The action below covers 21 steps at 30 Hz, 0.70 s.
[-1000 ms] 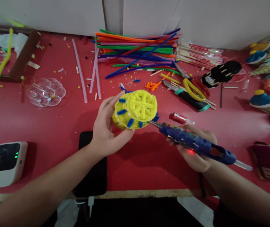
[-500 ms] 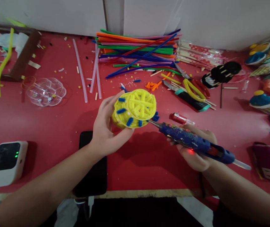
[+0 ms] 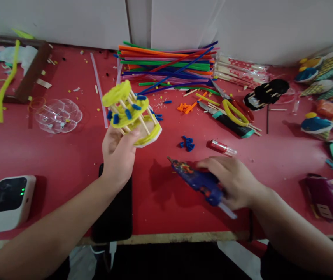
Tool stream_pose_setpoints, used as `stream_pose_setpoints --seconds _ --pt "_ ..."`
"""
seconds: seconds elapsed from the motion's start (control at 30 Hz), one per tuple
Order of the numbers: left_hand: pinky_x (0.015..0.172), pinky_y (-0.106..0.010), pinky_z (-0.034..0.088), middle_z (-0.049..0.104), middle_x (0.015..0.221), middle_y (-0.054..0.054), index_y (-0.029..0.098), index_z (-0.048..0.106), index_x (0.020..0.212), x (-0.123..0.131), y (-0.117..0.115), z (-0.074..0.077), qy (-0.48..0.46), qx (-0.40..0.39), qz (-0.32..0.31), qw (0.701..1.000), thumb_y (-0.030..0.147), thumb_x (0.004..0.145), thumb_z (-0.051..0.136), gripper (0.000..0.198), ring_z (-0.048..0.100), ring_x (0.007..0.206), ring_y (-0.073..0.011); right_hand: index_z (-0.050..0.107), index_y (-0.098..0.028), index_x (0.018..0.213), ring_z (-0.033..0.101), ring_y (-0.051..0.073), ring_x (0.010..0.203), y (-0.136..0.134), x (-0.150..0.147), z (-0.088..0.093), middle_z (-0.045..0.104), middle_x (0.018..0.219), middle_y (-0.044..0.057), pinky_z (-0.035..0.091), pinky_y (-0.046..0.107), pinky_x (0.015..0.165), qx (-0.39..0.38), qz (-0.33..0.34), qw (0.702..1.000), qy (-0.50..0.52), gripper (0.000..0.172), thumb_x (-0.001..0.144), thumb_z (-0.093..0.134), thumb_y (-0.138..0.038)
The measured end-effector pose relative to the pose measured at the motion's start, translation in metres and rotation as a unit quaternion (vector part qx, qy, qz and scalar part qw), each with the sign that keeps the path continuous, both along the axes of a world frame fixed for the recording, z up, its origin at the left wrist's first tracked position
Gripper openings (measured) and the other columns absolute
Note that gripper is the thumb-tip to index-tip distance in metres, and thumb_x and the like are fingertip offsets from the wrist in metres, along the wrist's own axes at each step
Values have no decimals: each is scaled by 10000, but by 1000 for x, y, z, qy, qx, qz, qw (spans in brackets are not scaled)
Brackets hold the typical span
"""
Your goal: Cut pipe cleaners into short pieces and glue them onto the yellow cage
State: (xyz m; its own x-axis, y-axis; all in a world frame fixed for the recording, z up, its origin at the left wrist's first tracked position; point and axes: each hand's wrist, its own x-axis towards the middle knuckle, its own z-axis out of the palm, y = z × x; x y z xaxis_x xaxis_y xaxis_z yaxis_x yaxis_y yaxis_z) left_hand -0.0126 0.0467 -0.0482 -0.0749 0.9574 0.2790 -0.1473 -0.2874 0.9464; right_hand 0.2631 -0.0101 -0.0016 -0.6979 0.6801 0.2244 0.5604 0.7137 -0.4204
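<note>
My left hand [image 3: 120, 153] grips a small tiered tower [image 3: 129, 113] by its lower part. The tower has yellow pipe-cleaner layers joined by thin wooden sticks, and short blue pieces are fixed along its middle ring. It tilts to the left. My right hand [image 3: 235, 181] holds a dark blue hot glue gun [image 3: 197, 179], low over the red table, its nozzle pointing up and left. Motion blurs the gun and the fingers a little. Between the hands and farther back lies a small pile of blue pipe-cleaner bits [image 3: 188, 144].
Coloured pipe cleaners [image 3: 169, 64] lie at the back. Pliers with yellow grips [image 3: 235, 112], a cutter [image 3: 232, 124] and a red tube [image 3: 221, 147] are to the right. A clear flower-shaped tray [image 3: 58, 116], a white device [image 3: 9, 204] and a black phone [image 3: 114, 217] are on the left.
My left hand has drawn the tower left and turned it, so its side tiers now show. The glue gun has come away from it, moving left and down, and its nozzle is clear.
</note>
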Motion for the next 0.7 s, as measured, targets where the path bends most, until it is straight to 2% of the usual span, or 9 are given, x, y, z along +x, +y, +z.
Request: stream_pose_setpoints --seconds 0.1,0.17,0.23,0.3,0.37,0.43,0.57,0.7 --pt "1018 -529 600 737 1156 2 345 653 1083 -5 4 -2 40 41 -6 998 463 953 630 177 701 1166 -266 565 -150 1120 680 266 797 -1 -8 0 724 945 138 573 419 728 -30 10 997 -77 465 662 490 -128" --pt "1040 -524 587 735 1170 3 353 648 1124 -4 4 0 51 55 -12 997 449 975 599 184 695 1181 -253 586 -145 1136 683 282 912 0 -8 4 718 1042 155 575 447 823 -77 21 993 -83 515 633 484 -101" --pt "1052 -528 579 738 1167 -3 345 655 1130 0 2 3 49 55 -13 997 440 978 594 189 691 1188 -256 598 -163 1156 678 268 967 5 -2 9 709 1081 138 572 428 855 -126 33 990 -45 499 672 491 -106" --pt "1041 -528 587 738 1168 -11 338 662 1131 3 1 5 46 52 -13 998 439 969 604 200 694 1179 -264 611 -192 1141 685 224 916 13 6 14 717 1034 101 571 369 817 -146 8 989 6 397 767 500 -120" --pt "1026 -526 597 734 1175 -14 341 664 1141 5 -1 5 44 51 -12 998 432 949 632 215 697 1167 -272 641 -211 1065 684 186 808 23 10 16 727 937 68 558 316 747 -125 -51 991 24 235 876 515 -153" --pt "1020 -533 598 731 1182 -13 345 669 1145 5 -1 5 38 50 -11 998 407 925 667 229 700 1158 -280 679 -212 981 690 186 787 36 9 13 734 885 63 549 310 743 -77 -85 993 9 158 935 530 -185" --pt "1024 -551 588 737 1161 -15 347 684 1129 6 -2 5 17 40 -8 999 377 888 711 244 711 1128 -288 749 -205 984 706 229 910 61 -4 4 749 933 89 552 356 842 -12 -43 996 -76 217 941 542 -154" --pt "1045 -591 562 735 1158 -29 358 669 1186 7 -3 4 32 39 14 999 441 904 682 295 706 1131 -299 773 -194 1031 714 262 963 76 -16 1 759 1027 115 558 383 846 -4 -20 986 -165 314 873 538 -59"
